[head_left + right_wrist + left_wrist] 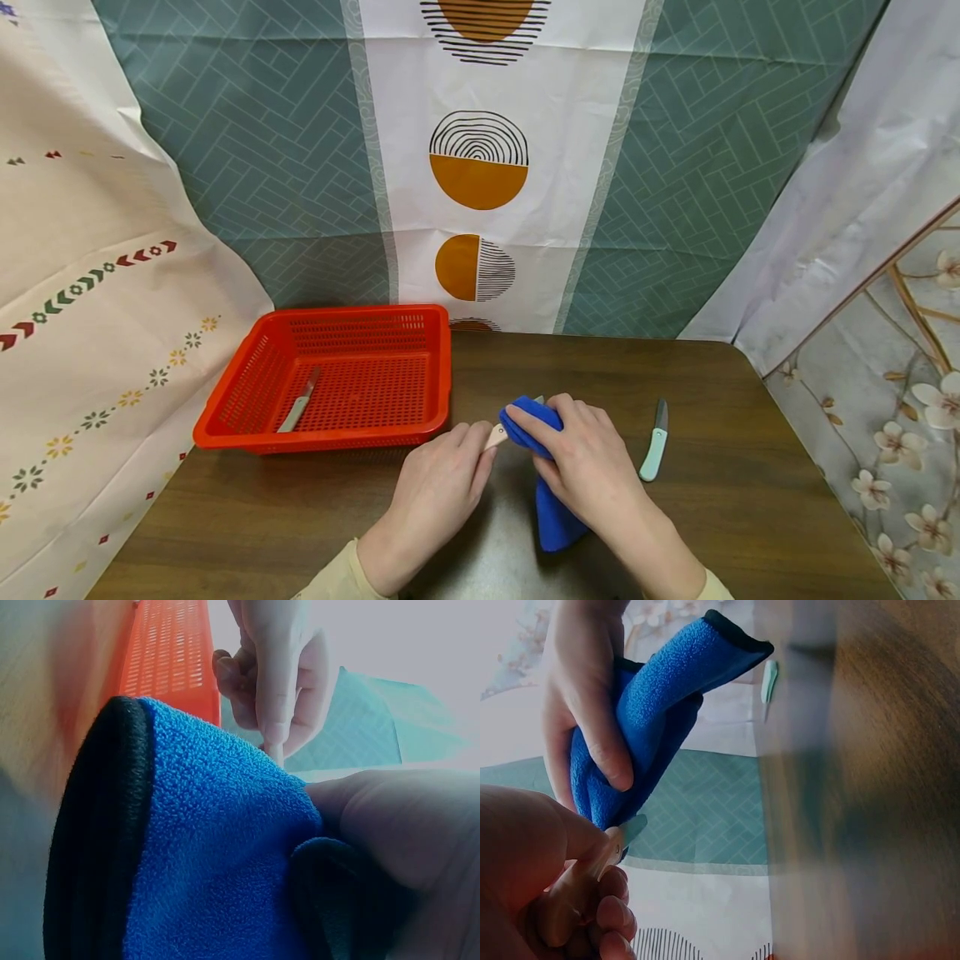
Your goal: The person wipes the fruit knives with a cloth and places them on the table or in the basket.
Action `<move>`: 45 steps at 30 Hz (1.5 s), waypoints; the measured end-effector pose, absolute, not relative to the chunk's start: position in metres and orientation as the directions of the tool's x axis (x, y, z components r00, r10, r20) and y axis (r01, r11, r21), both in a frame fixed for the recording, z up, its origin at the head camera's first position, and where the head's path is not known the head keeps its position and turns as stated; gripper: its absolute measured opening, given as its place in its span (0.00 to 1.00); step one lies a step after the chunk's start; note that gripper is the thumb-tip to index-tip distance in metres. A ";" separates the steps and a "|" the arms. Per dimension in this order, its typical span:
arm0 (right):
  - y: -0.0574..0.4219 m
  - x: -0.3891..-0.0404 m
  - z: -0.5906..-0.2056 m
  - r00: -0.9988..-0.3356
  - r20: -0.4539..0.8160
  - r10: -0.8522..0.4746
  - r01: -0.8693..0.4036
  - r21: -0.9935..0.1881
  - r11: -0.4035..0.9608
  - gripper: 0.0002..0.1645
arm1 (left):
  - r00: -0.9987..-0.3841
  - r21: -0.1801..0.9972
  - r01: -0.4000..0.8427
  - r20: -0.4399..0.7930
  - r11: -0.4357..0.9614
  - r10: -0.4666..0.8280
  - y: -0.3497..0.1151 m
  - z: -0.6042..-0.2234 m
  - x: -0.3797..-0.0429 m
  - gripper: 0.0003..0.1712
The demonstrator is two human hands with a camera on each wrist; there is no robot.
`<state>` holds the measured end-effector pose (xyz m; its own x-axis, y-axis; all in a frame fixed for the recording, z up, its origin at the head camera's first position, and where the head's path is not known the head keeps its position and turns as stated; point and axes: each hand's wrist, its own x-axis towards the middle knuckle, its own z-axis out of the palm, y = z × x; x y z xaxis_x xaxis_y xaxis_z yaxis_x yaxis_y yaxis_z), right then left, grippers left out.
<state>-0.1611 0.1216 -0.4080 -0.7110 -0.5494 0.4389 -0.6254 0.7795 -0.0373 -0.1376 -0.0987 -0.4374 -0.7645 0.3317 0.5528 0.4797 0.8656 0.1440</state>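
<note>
Cream fabric sleeves point(337, 577) lead to both bare hands: the left hand point(438, 471), fingers curled, grips the beige handle of a small knife point(492, 437), and the right hand point(600, 462) pinches a blue, dark-edged terry cloth point(558, 518) around its blade. Between the hands, the knife is held above a brown wooden table point(750, 467), left of a mint-handled knife point(655, 450).

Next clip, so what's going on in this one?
A person's left hand grips a pale-handled knife, while the right hand holds a blue cloth around its blade. A mint-handled knife lies on the table to the right, and another knife lies inside the red basket on the left.
</note>
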 end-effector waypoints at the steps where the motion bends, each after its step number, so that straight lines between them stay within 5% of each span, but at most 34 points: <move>1: 0.122 -0.161 -0.408 -0.714 0.437 -0.547 -0.622 -0.038 0.782 0.40 | -0.763 0.143 0.481 0.554 0.865 0.332 -0.099 -0.437 -0.138 0.12; 45: 0.146 -0.182 -0.412 -0.753 0.473 -0.458 -0.548 -0.066 0.834 0.39 | -0.777 0.144 0.473 0.533 0.869 0.335 -0.098 -0.435 -0.136 0.12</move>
